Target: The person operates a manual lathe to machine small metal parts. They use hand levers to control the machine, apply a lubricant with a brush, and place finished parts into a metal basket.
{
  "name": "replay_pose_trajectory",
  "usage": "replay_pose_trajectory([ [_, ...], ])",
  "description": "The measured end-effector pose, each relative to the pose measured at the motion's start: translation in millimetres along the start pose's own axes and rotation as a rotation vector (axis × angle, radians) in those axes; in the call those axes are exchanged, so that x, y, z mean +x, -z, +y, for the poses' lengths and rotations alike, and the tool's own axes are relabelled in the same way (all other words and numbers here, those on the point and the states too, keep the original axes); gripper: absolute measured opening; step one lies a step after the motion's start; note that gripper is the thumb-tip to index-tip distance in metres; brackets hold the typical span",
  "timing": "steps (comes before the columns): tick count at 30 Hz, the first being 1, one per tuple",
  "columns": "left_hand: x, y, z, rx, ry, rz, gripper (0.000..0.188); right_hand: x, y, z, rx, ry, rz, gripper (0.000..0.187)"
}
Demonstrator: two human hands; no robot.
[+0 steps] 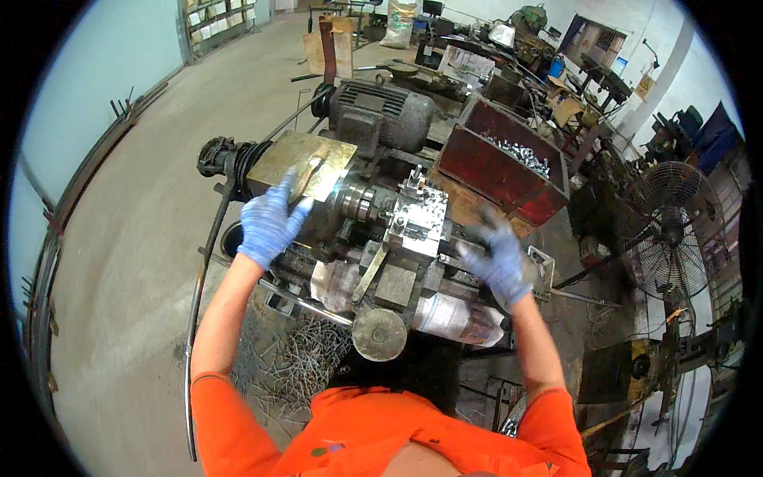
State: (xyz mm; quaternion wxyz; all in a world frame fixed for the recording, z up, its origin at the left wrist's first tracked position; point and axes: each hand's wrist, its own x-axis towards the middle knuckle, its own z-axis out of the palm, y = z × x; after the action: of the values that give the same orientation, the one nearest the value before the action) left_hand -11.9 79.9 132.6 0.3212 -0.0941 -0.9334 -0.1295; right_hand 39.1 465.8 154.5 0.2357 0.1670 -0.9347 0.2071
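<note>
- The left hand (274, 222), in a blue glove, is over the near edge of the lathe's box (338, 157); its index finger points away from the person and the thumb stands apart to the right.
- Those fingers are loosely spread, with nothing seen gripped; whether they press on the box cannot be told.
- A slim, brush-like tool (310, 175) lies on the box's brassy top, just beyond the thumb and to the right of the index fingertip; contact with it cannot be told.
- The right hand (502, 258), gloved alike, is blurred; its fingers look parted and partly stretched, with no held thing visible.
- The tool post (421, 219), bright metal strewn with dark bits, sits left of the right hand's fingers, near them but apart.
- The chuck (359, 203) is between the two hands, right of the left thumb and just left of the tool post.
- A flat lever (370, 274) slants down from the tool post toward the person, above a round metal disc (379, 334).
- The motor (381, 115) sits beyond the box.
- A dark red bin (497, 175) holding small shiny parts (520, 155) stands beyond the right hand.
- Tangled shavings (306, 354) lie on the floor below the lathe; a caged fan (671, 226) stands far right.
</note>
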Motion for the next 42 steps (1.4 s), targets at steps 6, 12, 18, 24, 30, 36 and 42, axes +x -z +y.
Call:
replay_pose_trajectory([
  [6,-12,-22,-9,-0.031,-0.097,0.051,0.040,-98,-27,22,0.110,-0.217,-0.135,0.029],
  [12,-6,-29,-12,-0.071,-0.058,0.066,0.037,-135,-26,39,0.185,-0.482,-0.209,0.023],
  [18,14,-15,-28,-0.007,-0.006,0.205,0.026,-153,-35,49,0.217,-0.451,-0.111,0.023],
  [24,80,-13,-62,0.304,0.141,-0.114,0.027,-161,-32,46,0.282,-0.520,-0.106,0.024],
  [30,97,-24,-26,0.186,0.074,-0.177,0.028,-163,-8,29,0.175,-0.494,-0.133,0.024],
  [36,83,-5,13,-0.079,-0.137,-0.230,0.028,-189,-14,50,0.219,-0.403,-0.022,0.022],
  [42,74,10,-29,0.249,0.121,-0.192,0.027,-179,-4,34,0.231,-0.402,0.001,0.018],
])
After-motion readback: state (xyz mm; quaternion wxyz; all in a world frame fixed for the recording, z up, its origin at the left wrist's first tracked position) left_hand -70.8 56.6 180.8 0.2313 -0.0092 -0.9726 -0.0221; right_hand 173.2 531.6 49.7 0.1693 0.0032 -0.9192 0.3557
